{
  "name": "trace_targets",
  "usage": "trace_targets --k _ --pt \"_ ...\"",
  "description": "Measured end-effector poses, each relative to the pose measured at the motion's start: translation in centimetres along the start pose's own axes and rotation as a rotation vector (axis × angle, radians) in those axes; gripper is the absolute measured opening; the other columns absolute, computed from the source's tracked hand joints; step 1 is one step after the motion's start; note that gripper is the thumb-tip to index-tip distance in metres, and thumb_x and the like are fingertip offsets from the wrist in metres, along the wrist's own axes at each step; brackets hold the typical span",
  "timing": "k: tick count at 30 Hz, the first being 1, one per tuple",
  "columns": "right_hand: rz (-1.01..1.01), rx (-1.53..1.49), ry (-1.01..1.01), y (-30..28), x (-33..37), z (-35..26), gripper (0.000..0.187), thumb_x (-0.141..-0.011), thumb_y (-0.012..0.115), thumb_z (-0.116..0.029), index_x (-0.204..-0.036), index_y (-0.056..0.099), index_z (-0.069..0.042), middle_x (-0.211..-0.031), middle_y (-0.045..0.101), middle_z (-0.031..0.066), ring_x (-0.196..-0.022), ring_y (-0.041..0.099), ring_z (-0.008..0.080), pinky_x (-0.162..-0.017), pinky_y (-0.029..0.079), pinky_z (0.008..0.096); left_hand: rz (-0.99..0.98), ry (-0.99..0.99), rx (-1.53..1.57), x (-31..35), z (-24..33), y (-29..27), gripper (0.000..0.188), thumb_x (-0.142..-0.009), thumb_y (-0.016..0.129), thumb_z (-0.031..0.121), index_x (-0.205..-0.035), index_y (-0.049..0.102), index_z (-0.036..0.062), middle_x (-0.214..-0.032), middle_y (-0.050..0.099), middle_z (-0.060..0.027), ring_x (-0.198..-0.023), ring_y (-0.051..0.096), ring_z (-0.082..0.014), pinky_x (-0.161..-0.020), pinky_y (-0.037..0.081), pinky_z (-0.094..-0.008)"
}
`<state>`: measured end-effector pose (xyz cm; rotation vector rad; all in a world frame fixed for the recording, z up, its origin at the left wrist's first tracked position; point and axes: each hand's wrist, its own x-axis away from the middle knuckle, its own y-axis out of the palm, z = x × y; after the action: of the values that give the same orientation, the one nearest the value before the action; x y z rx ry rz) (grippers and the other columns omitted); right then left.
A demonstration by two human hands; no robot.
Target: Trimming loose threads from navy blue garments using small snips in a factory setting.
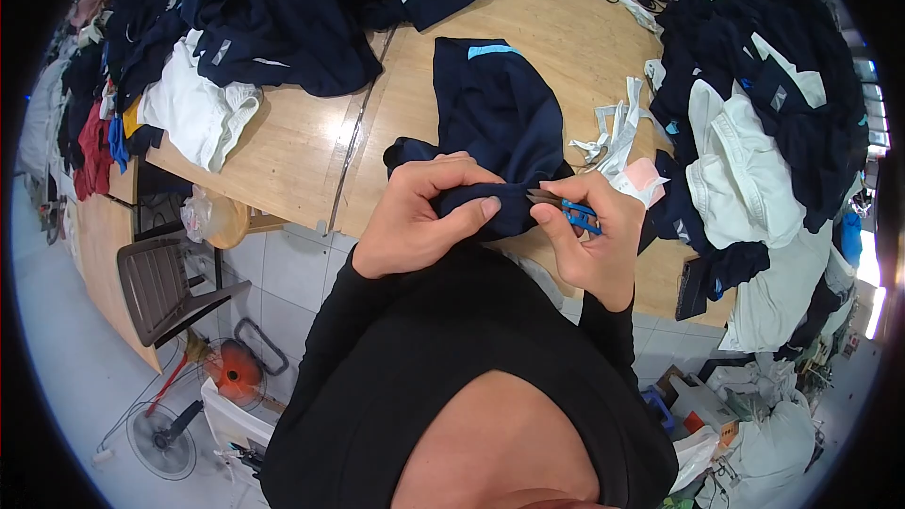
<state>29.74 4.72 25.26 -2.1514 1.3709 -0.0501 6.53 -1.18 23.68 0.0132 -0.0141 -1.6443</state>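
The navy garment (500, 104) lay partly on the table (302, 132), its near edge bunched in the L hand (424, 212), thumb & fingers pinching the fold, while the R hand (608, 231) gripped blue snips (579, 217) w/ the tips right by that edge. I'd have judged the cloth light, soft & floppy, not slippery, fragile only to a stray nick, & best held taut by the fold, approx. between those 2 hands. For containers, I saw 1 clear bag (196, 213) at the stool (231, 222) & 1 pale sack (771, 443) low on the R, contents unclear.
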Motion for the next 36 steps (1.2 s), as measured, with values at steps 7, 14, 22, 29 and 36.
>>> trace_targets --k 7,14,22,29,36 --pt "-0.017 0.042 -0.030 0.5 0.1 0.0 0.023 -0.087 0.090 -0.012 -0.100 0.075 -0.001 -0.083 0.077 0.0103 -0.070 0.076 0.0217 -0.062 0.053 0.0277 -0.041 0.085 -0.049 -0.3 -0.2 0.2 0.018 -0.092 0.076 0.004 -0.108 0.078 -0.0043 -0.085 0.070 -0.0076 -0.078 0.062 -0.0140 -0.071 0.046 -0.0293" --pt "-0.063 0.043 -0.034 0.5 0.1 0.3 0.021 -0.088 0.089 -0.011 -0.100 0.075 0.000 -0.084 0.077 0.0116 -0.070 0.074 0.0184 -0.063 0.053 0.0275 -0.045 0.001 -0.009 -0.1 -0.1 0.0 0.018 -0.092 0.076 0.004 -0.108 0.077 -0.0042 -0.088 0.071 -0.0085 -0.083 0.064 -0.0140 -0.075 0.049 -0.0285" --pt "-0.213 -0.270 -0.001 0.9 -0.5 2.1 0.036 -0.080 0.095 -0.014 -0.106 0.075 0.001 -0.095 0.073 0.0079 -0.076 0.063 0.0119 -0.068 0.047 0.0250 -0.040 0.047 -0.030 -0.2 0.4 -0.1 0.015 -0.086 0.078 -0.001 -0.101 0.078 -0.0018 -0.086 0.069 -0.0095 -0.080 0.064 -0.0178 -0.073 0.048 -0.0308" --pt "0.361 0.223 -0.461 1.3 0.9 1.0 0.029 -0.061 0.085 0.006 -0.087 0.074 0.000 -0.072 0.068 0.0091 -0.058 0.062 0.0198 -0.055 0.044 0.0277 0.300 0.828 -0.625 0.1 -0.7 -0.9 0.028 -0.056 0.084 -0.005 -0.077 0.066 0.0009 -0.073 0.058 -0.0093 -0.063 0.054 -0.0253 -0.062 0.043 -0.0353" --pt "0.715 0.165 -0.897 2.7 -0.2 3.2 0.028 -0.051 0.073 0.005 -0.080 0.072 0.006 -0.063 0.065 0.0165 -0.044 0.054 0.0217 -0.043 0.039 0.0283 0.441 1.292 -0.745 -0.1 -0.9 -1.2 0.028 -0.058 0.082 -0.010 -0.074 0.061 -0.0022 -0.075 0.060 -0.0105 -0.059 0.054 -0.0225 -0.051 0.041 -0.0340"
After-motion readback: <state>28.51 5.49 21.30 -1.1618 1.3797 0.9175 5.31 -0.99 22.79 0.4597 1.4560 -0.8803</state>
